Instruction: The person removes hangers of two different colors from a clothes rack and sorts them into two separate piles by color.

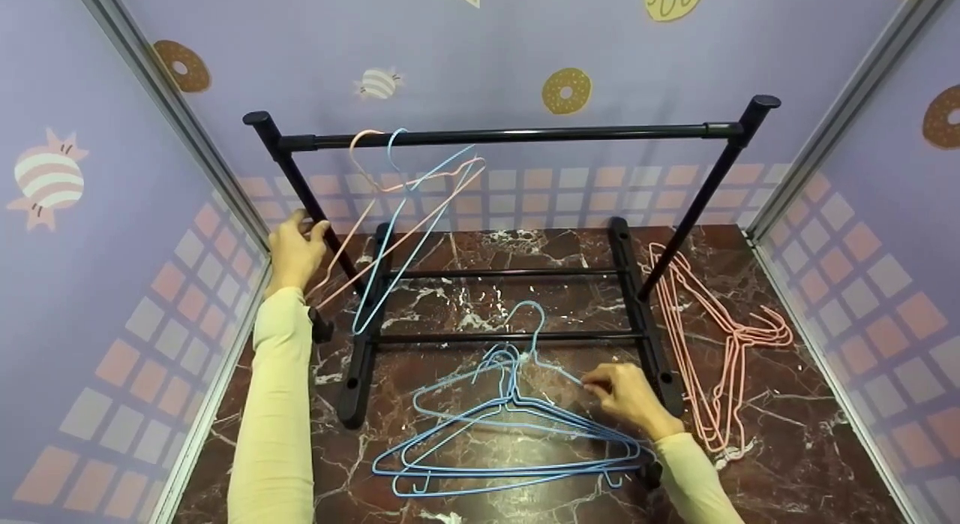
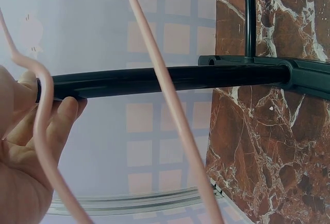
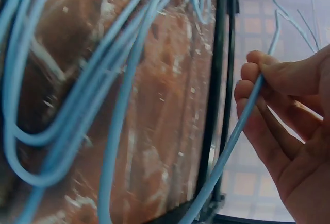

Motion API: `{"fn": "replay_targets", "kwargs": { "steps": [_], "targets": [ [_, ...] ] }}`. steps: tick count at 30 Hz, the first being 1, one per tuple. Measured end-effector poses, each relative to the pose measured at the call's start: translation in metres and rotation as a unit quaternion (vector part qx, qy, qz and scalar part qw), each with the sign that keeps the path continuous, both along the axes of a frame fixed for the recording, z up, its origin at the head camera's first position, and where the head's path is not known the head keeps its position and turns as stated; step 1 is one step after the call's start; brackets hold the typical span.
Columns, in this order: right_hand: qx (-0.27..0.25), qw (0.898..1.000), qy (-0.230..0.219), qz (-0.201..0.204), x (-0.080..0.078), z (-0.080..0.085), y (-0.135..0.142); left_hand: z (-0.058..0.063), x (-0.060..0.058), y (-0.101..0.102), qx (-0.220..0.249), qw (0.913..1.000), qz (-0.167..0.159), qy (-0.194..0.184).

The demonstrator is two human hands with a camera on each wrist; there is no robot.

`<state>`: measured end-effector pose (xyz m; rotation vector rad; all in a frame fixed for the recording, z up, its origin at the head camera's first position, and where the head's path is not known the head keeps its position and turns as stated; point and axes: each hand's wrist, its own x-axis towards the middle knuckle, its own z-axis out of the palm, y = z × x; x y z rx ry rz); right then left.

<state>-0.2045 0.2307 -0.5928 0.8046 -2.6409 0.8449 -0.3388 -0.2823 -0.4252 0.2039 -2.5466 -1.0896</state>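
Observation:
My right hand (image 1: 626, 395) pinches one shoulder of a light blue wire hanger (image 1: 541, 320) between thumb and fingertips; the right wrist view shows the grip closely. This hanger is raised over a pile of several blue hangers (image 1: 480, 473) lying on the floor. With fingers and thumb around it, my left hand (image 1: 298, 250) holds the left post (image 2: 113, 82) of a black clothes rack (image 1: 525, 136). A pink hanger (image 1: 365, 132) and a blue hanger (image 1: 389, 152) hang by their hooks near the bar's left end, the pink one passing close before the left hand.
Several pink hangers (image 1: 731, 381) lie stacked on the marbled floor right of the rack. Black feet (image 1: 634, 299) and low crossbars (image 1: 510, 337) extend along the floor. Patterned lilac walls (image 1: 480, 51) enclose the back and both sides.

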Motion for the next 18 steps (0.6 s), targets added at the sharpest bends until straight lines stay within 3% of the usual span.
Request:
{"fn": "replay_targets", "kwargs": {
  "steps": [6, 18],
  "targets": [
    [0.03, 0.997, -0.07, 0.018, 0.004, -0.014, -0.009, 0.0, 0.0, 0.0, 0.004, 1.0, -0.001, 0.001],
    [0.067, 0.993, -0.086, 0.044, 0.005, -0.032, -0.024, -0.001, 0.001, 0.0, 0.002, 0.9999, -0.003, 0.015]
  ]
}}
